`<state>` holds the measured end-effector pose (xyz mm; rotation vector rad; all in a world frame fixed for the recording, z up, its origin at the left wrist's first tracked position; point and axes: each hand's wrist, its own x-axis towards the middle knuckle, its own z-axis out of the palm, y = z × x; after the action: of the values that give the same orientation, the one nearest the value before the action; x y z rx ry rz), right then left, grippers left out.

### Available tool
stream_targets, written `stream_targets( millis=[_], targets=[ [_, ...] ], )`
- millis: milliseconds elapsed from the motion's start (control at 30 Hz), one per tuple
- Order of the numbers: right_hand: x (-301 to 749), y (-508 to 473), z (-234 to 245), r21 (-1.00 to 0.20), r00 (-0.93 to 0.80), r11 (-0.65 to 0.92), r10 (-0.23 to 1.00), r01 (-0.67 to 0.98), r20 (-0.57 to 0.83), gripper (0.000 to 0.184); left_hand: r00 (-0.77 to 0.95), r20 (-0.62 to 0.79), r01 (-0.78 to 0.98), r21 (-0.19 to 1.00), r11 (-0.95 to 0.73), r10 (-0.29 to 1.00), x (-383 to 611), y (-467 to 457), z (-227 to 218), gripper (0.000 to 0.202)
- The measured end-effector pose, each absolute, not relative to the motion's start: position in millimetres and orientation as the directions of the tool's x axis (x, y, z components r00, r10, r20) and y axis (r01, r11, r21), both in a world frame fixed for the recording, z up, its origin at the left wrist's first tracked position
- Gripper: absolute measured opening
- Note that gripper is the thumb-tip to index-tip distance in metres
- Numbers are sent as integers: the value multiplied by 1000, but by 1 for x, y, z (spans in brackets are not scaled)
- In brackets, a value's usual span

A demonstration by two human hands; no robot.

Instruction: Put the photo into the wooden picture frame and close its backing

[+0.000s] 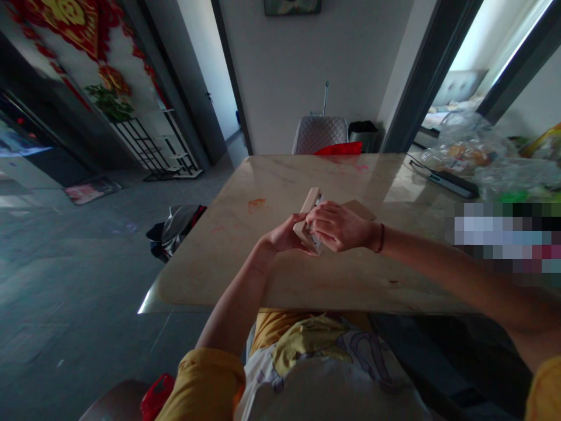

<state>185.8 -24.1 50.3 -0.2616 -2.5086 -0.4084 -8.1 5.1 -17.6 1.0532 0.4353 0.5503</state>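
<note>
Both my hands meet over the middle of the table, holding a pale tan rectangular box (307,219), which stands tilted on its end. My left hand (284,234) grips its lower part from the near side. My right hand (335,227) wraps over its far side and hides most of its face. Something white and bluish shows in the box's opening, too small to name. A flat tan piece of card (360,209) lies on the table just beyond my right hand. A dark red band (381,238) circles my right wrist.
The beige marble table (219,257) has reddish stains, and its near edge runs below my arms. Clear plastic bags (468,149) and a dark flat device (442,178) lie at the far right. A red cloth (337,149) sits on the far edge, with a quilted grey chair (319,134) behind it.
</note>
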Motion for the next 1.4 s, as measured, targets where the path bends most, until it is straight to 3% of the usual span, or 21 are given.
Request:
stream_targets(
  millis=[200,400,533,733,933,1100,1233,1400],
  targets=[
    [184,-18,61,204,-875,960,74,192,479,18,785,-154,-151,892,427,600,-11,9,-20,56],
    [179,-18,70,29,-871,973,193,231,452,16,782,-221,-127,859,497,582,-9,8,-16,59],
    [176,-16,74,-12,-868,969,226,246,442,15,811,-182,-151,852,501,556,-6,9,-15,59],
    [170,-15,81,86,-873,966,181,245,453,18,799,-132,-223,841,493,586,-2,11,-19,61],
    [165,-14,85,277,-894,937,72,212,442,22,863,-108,-218,802,556,493,1,4,-10,78],
    [166,-4,79,321,-895,921,59,219,443,21,929,-140,-101,796,597,343,2,0,0,94],
    [170,9,85,253,-813,917,115,308,571,21,924,-173,-75,792,606,340,6,-7,-1,90],
    [174,18,98,46,-646,925,227,377,729,17,963,-186,30,791,611,194,12,-9,-9,94]
  ],
)
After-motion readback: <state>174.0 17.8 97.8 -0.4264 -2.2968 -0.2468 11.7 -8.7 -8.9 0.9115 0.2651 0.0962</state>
